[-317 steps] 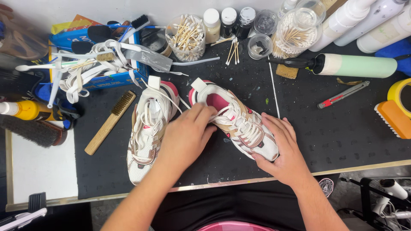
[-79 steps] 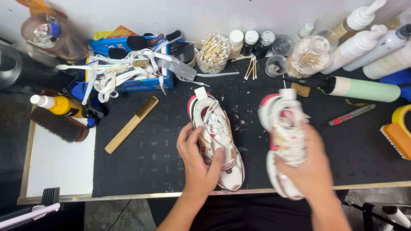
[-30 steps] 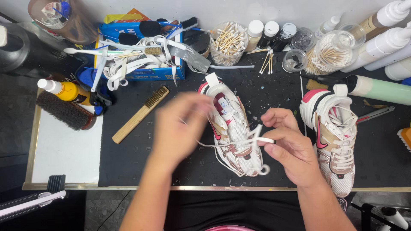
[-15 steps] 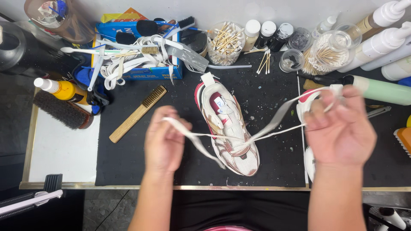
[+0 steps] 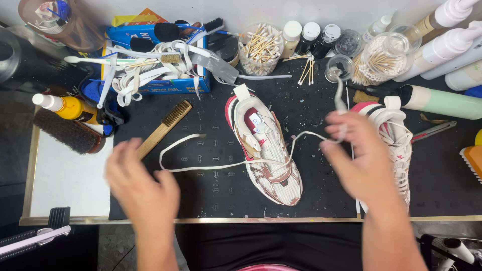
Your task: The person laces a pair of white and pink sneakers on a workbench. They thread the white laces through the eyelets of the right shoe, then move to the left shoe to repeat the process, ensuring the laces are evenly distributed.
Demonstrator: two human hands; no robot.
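The right hand (image 5: 362, 161) pinches one end of a flat white shoelace (image 5: 211, 166) that runs leftward through the low eyelets of a white and pink mesh sneaker (image 5: 266, 150). The lace's other end lies loose on the black mat (image 5: 321, 100) just above the blurred, empty left hand (image 5: 140, 185). A second matching sneaker (image 5: 396, 135) lies partly beneath the right hand. A wooden brush (image 5: 163, 128) lies above the left hand.

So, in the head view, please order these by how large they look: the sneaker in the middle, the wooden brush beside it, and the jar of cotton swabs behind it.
1. The sneaker looks clearly largest.
2. The wooden brush is longer than the jar but much thinner, so this rank is unsure.
3. The jar of cotton swabs looks smallest, though it stands farther from the camera.
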